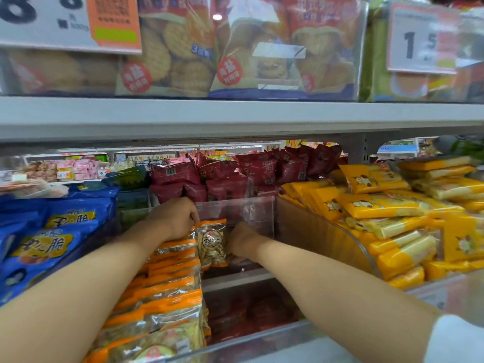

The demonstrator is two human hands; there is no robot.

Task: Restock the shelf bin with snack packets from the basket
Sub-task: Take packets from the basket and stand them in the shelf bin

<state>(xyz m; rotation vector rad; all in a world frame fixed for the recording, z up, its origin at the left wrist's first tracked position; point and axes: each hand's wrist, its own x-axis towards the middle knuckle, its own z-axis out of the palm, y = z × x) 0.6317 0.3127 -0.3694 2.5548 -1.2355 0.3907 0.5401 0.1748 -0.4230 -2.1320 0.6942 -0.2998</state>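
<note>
An orange-topped clear snack packet stands upright at the back of the clear shelf bin. My left hand grips its top left corner, resting over a row of several matching orange packets that fills the bin's left side. My right hand holds the packet's right edge with curled fingers. The bin's right half shows only dark red packets low under the clear floor. The basket is out of view.
Blue packets fill the bin to the left, yellow ones a curved clear bin to the right. Dark red packets are piled behind. A grey shelf hangs close overhead with biscuit bags and price tags.
</note>
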